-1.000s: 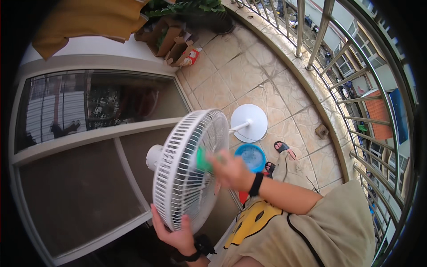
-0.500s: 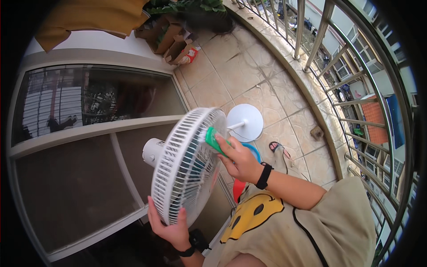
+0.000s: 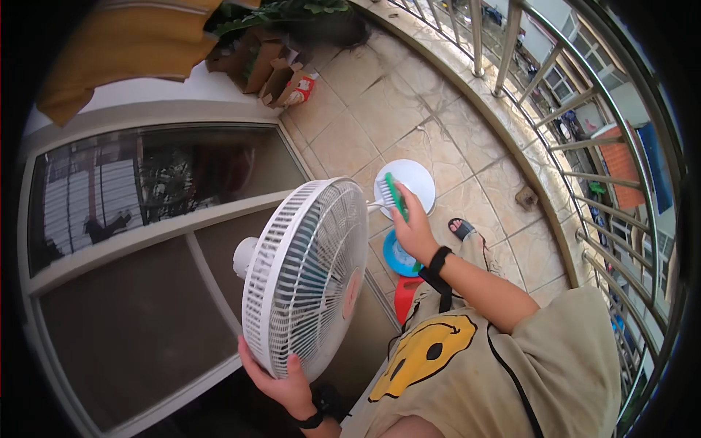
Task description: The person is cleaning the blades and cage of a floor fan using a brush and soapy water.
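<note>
A white pedestal fan with a round wire grille point(image 3: 310, 285) stands in front of me, its blades dim behind the wires. My left hand point(image 3: 281, 383) grips the lower rim of that grille, thumb on the front side and fingers round the back. In my right hand point(image 3: 415, 228) is a green scrubbing brush point(image 3: 395, 196) with white bristles. The bristles face the fan but stand apart from the grille, just right of it. Below the brush, the fan's round white base point(image 3: 416, 179) rests on the tiles.
A blue basin point(image 3: 398, 255) and a red object point(image 3: 406, 299) are by my legs. Metal railing point(image 3: 566, 146) curves along the right. Sliding glass doors point(image 3: 109, 197) line the left. Cardboard boxes point(image 3: 281, 82) and a plant point(image 3: 292, 14) stand far off; brown cloth point(image 3: 131, 44) hangs at upper left.
My right hand has drawn the brush off the grille, to the right and up, and turned it. The fan's front has swung more toward view. My left hand keeps its hold.
</note>
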Motion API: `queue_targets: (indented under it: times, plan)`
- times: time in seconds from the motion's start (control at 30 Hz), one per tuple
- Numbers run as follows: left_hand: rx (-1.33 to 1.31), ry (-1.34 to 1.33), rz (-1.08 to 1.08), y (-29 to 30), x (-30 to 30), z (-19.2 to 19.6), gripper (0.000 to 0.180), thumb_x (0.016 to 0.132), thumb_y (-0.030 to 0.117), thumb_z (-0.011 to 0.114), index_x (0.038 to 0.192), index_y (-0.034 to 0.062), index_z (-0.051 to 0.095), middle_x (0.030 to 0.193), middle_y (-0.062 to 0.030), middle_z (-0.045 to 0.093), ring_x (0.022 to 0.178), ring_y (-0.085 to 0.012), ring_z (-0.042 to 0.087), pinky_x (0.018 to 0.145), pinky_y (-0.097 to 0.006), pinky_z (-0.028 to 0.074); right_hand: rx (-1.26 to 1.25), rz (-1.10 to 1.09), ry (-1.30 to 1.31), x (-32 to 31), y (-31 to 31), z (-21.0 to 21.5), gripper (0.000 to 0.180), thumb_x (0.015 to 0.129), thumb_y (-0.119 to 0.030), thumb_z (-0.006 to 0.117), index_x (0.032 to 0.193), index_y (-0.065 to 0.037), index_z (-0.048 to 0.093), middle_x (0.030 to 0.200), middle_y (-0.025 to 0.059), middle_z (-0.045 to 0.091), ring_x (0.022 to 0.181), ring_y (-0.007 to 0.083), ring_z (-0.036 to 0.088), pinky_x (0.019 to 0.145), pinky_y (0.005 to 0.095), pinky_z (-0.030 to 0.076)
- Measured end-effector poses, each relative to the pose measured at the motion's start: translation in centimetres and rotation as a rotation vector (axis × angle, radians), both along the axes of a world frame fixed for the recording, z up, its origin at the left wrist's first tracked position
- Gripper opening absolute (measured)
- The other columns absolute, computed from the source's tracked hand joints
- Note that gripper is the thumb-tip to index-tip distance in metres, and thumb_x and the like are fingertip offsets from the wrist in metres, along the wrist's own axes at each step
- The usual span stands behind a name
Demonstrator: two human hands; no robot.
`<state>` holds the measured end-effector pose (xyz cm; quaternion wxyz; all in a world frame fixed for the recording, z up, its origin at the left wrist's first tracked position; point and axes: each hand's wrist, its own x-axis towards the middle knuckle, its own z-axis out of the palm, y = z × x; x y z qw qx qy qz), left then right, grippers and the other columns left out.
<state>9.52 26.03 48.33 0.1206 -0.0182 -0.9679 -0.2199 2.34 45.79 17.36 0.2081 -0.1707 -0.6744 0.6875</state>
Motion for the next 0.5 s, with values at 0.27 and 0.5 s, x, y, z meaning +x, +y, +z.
queue_targets:
  times: [0.27,0.5]
  plan:
    - [-0.164,-0.052,0.077,0.6,-0.5,0.1,0.107,0.085,0.071,0.065,0.154,-0.0041,0.031,0.156,-0.0233,0.038,0.145,-0.0360,0.037,0.117,-0.049,0.028,-0.605,-0.036,-0.386,-1.3,-11.1,-12.7,0.041,0.099,-0.012,0.048,0.140,-0.005,0.044,0.101,0.0107,0.061,0.078,0.0209,0.060,0.067,0.0350,0.050]
    - [-0.146,0.012,0.120,-0.4,-0.4,-0.6,0.109,0.083,0.072,0.066,0.153,-0.0048,0.033,0.154,-0.0245,0.040,0.142,-0.0365,0.040,0.116,-0.049,0.031,-0.785,0.178,-0.579,0.4,-11.4,-2.4,0.050,0.103,-0.015,0.044,0.149,0.002,0.038,0.089,0.0247,0.065,0.084,0.0366,0.066,0.080,0.0451,0.051]
